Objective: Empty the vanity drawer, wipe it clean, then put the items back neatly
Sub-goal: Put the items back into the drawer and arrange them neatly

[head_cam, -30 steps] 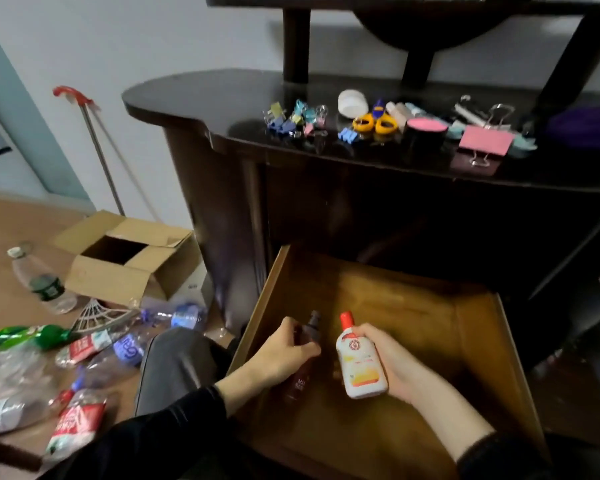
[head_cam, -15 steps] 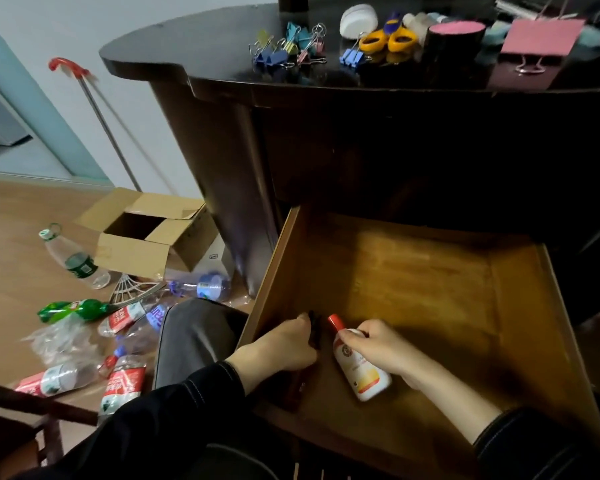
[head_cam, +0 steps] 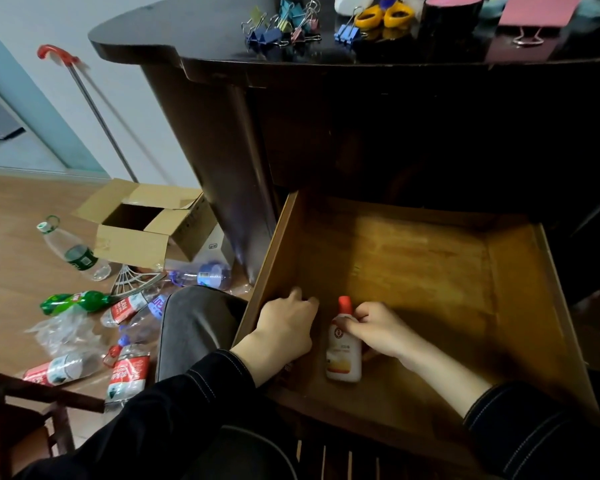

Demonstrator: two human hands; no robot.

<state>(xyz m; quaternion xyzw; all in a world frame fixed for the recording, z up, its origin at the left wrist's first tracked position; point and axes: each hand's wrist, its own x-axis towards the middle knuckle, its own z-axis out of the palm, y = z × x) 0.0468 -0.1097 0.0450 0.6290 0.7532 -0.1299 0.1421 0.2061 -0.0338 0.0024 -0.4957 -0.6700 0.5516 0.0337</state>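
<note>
Hands at work inside a pulled-out drawer of honey-brown wood [head_cam: 413, 265], which juts from beneath a dark, glossy vanity top [head_cam: 187, 39]. We see the right hand [head_cam: 378, 327] with its fingers curled round the shoulder of a white plastic bottle with a red cap [head_cam: 342, 358]; the bottle rests on the drawer floor near the front edge, cap toward the back. Just beside it, the left hand [head_cam: 284, 327] is set down in the near left corner, knuckles up and fingers bent against the side wall; what, if anything, they grip is hidden beneath the palm, and we cannot tell. The bottle sits between the two hands. Both arms wear black sleeves [head_cam: 174, 403] with pale stitching.

On the vanity top sit a cluster of coloured metal binder clips [head_cam: 281, 29], yellow-handled scissors [head_cam: 383, 15], a black round tin with a pink lid [head_cam: 447, 15] and a large pink binder clip [head_cam: 534, 15]. To the left, on the pale wooden floor [head_cam: 14, 220], we note an open brown cardboard box [head_cam: 142, 233], a scatter of clear plastic bottles [head_cam: 77, 251], one green bottle [head_cam: 73, 301] and a metal pole with a red handle [head_cam: 94, 109] leaning at the wall. A knee in grey trousers [head_cam: 194, 327] shows beside the drawer, and a dark wooden chair frame [head_cam: 0, 410] fills the lower left corner.
</note>
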